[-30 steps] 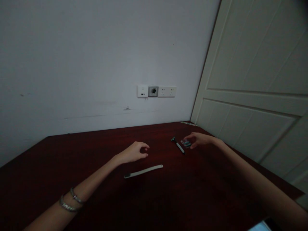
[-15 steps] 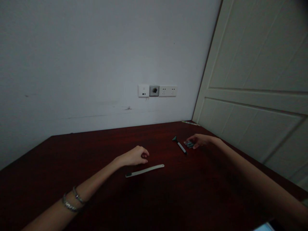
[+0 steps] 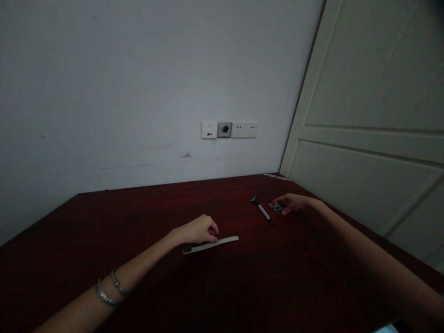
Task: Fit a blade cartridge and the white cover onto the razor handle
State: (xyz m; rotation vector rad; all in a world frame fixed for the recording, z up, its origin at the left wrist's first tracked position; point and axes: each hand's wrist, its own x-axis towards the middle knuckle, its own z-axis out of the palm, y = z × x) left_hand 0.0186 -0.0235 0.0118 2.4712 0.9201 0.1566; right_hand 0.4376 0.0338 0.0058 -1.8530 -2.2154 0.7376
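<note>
My left hand (image 3: 201, 230) has its fingers curled, and the thumb and fingertips close on the handle of a pale toothbrush (image 3: 227, 240). The toothbrush lies flat, its dark bristled end to the left and a small hole at its right end. Farther right, my right hand (image 3: 290, 202) pinches the edge of a small clear plastic pack (image 3: 276, 207) with greenish contents, which rests on the table. Just left of the pack lies a razor (image 3: 263, 212) with a grey handle and a green-and-black head.
The dark red wooden table (image 3: 145, 286) meets a white wall (image 3: 138, 92) with a row of sockets (image 3: 244, 130). A pale panelled door (image 3: 360, 125) borders the right side. A thin patterned strip (image 3: 277, 177) lies in the back right corner. A bright object (image 3: 387, 329) shows at the bottom edge.
My left hand has come down and slightly right onto the toothbrush handle, its fingers closing. My right hand stays at the clear pack. The view has shifted slightly.
</note>
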